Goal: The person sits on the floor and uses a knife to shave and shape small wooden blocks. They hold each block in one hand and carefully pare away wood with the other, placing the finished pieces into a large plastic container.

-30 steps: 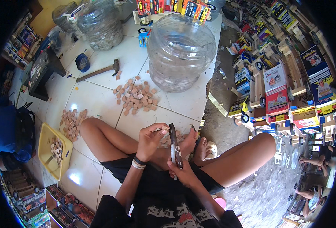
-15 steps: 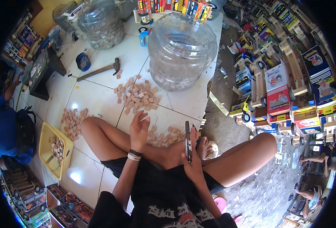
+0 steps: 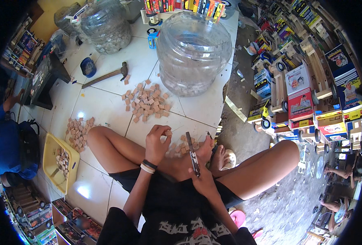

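My left hand (image 3: 156, 143) is pinching a small wooden block (image 3: 168, 133) between thumb and fingers, above my crossed legs. In my right hand (image 3: 205, 182), a slim knife-like tool (image 3: 192, 154) stands up, with a long dark blade and a patterned handle; its exact kind is unclear. Beyond my left hand lies a heap of small square wooden blocks (image 3: 145, 102). Another loose heap (image 3: 185, 145) lies behind my shin, partly hidden by my leg and hands. More blocks (image 3: 78, 132) lie beside my left knee.
A hammer (image 3: 107, 76) and a blue cup (image 3: 88, 67) sit on the white tiles. A large clear plastic container (image 3: 193, 57) stands ahead, and a yellow basket (image 3: 50, 171) with wooden pieces at left. Wooden toy trucks (image 3: 299, 94) crowd the right. A person in blue (image 3: 5, 141) sits left.
My left hand has moved slightly right and down, its raised fingers closing into a pinch on a block. The tool in my right hand has shifted left and tilted.
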The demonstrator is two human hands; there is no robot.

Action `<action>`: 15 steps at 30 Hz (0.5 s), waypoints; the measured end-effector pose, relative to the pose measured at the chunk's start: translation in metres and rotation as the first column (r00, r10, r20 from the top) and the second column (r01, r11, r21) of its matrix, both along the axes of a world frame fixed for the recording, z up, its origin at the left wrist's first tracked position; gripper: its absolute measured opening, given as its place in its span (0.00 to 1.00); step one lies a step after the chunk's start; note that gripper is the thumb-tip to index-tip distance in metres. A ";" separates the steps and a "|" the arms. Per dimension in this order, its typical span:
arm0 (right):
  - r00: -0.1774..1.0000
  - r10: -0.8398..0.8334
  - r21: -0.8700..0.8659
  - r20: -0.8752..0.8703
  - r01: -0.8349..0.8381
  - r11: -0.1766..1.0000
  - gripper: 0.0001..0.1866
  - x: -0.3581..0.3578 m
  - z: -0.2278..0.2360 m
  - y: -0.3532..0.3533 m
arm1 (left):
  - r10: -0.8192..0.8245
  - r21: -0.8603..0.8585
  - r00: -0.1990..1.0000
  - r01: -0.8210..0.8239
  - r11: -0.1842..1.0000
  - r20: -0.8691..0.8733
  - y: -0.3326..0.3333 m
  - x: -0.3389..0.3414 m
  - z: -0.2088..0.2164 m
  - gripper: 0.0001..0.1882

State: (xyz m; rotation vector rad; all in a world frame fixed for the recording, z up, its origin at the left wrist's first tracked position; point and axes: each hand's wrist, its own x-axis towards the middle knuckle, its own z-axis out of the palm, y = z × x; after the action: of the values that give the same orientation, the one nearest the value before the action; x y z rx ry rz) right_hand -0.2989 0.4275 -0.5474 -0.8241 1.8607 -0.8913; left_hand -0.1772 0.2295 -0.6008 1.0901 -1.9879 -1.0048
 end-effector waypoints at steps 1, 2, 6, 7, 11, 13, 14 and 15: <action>1.000 0.014 -0.038 0.005 -0.014 0.999 0.29 0.000 0.002 -0.002 | -0.019 0.021 0.999 0.020 1.000 -0.049 0.001 -0.003 0.009 0.17; 1.000 0.029 -0.001 0.004 -0.029 1.000 0.29 0.001 0.003 -0.003 | -0.035 0.039 0.994 0.039 0.998 -0.099 0.001 -0.005 0.018 0.17; 0.998 0.056 -0.005 -0.014 -0.056 0.998 0.29 0.002 0.007 -0.008 | -0.067 -0.003 0.997 0.067 0.998 -0.042 0.004 -0.013 0.041 0.15; 0.998 0.055 -0.007 -0.017 -0.055 0.998 0.29 0.002 0.009 -0.008 | -0.078 -0.016 0.995 0.077 0.997 -0.054 0.004 -0.014 0.043 0.15; 0.999 0.050 0.047 -0.004 -0.049 0.998 0.29 0.000 0.014 -0.008 | -0.060 0.008 0.996 0.061 0.998 -0.069 0.008 -0.018 0.047 0.14; 0.999 0.049 0.019 -0.008 -0.049 0.999 0.29 0.000 0.016 -0.008 | -0.052 0.027 0.998 0.053 0.998 -0.046 0.010 -0.018 0.048 0.14; 0.998 0.054 0.017 -0.016 -0.053 0.998 0.29 0.000 0.017 -0.008 | -0.045 0.054 0.999 0.047 0.997 -0.031 0.010 -0.019 0.048 0.14; 0.998 0.058 0.015 -0.025 -0.057 0.998 0.29 0.000 0.017 -0.008 | -0.053 0.036 0.997 0.055 0.998 -0.047 0.011 -0.020 0.049 0.14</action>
State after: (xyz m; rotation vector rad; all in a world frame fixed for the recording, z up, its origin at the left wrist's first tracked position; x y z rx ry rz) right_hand -0.2993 0.4192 -0.5302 -0.8789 1.8538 -0.8341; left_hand -0.1969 0.2402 -0.5522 1.0281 -1.9782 -1.0898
